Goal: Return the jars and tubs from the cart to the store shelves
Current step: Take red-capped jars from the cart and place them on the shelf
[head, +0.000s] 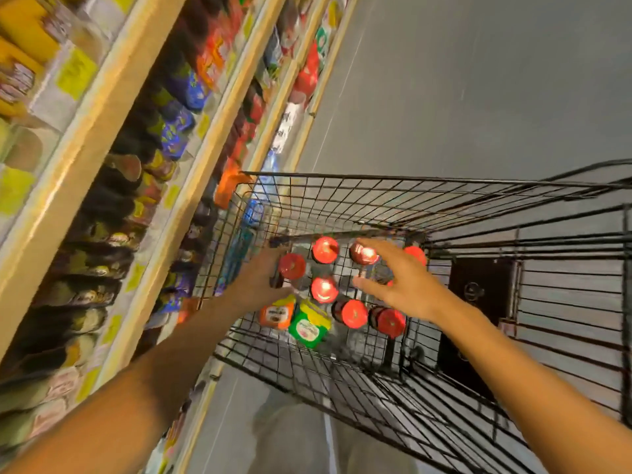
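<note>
Both hands are down inside the wire cart (342, 186). The left hand (260, 278) is at the jar with the red lid (291, 266) at about nine o'clock of the group; its fingers seem to curl around the side of this jar, but the blur does not let me say it is a firm hold. The right hand (400, 285) hovers with fingers spread and relaxed, grasping nothing, above the jars at two o'clock, its fingertips near a shiny red lid (364, 253). The red-lidded jars stand upright on the cart floor, close together, and two of them at five o'clock lie tilted toward the camera. At seven o'clock are an orange tub (277, 314) and a green tub (307, 328), side by side. I judge the jars to be glass — heavy for their size, stiff, smooth and breakable — so it is better to take them around the body under the lid, not by the lid alone. The tubs look like light plastic, and they may give a little if squeezed. The cart walls are high around the hands, so each thing must go straight up before moving to nine o'clock, where the store shelves (113, 107) are — already crowded with goods, and I see little open room there.
</note>
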{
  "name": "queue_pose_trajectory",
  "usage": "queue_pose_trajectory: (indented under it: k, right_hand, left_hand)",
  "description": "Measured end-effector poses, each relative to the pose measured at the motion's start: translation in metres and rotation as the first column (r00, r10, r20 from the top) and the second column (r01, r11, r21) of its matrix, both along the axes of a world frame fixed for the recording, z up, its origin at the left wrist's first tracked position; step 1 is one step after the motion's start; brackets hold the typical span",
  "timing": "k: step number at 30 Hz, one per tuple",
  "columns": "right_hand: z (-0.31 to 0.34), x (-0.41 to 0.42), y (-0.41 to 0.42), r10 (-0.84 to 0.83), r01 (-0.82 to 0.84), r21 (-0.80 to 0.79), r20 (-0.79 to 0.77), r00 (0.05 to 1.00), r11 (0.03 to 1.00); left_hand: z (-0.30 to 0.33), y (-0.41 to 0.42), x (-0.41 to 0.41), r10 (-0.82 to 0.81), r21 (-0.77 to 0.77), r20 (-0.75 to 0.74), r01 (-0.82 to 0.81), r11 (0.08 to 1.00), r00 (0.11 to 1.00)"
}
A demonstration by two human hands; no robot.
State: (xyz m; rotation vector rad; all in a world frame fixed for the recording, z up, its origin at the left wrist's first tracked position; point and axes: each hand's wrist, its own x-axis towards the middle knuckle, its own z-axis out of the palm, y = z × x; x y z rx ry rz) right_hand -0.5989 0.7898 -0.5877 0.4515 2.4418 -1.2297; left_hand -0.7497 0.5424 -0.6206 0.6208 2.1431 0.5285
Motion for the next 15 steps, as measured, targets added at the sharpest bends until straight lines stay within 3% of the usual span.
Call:
queue_pose_trajectory:
  k: [7, 15]
  right_hand:
    - [-0.064, -0.012, -0.023, -0.009, 0.012, -0.049, 0.052, 0.999, 0.999]
    - [-0.105, -0.020, -0.036, -0.060, 0.065, -0.081, 0.061, 0.996, 0.995]
  left_hand:
    - [-0.104, -0.024, -0.016, 0.144, -0.010, 0.114, -0.143, 0.990, 0.983]
    - [-0.181, -0.024, -0.018, 0.145, 0.123, 0.125, -0.160, 0.979, 0.982]
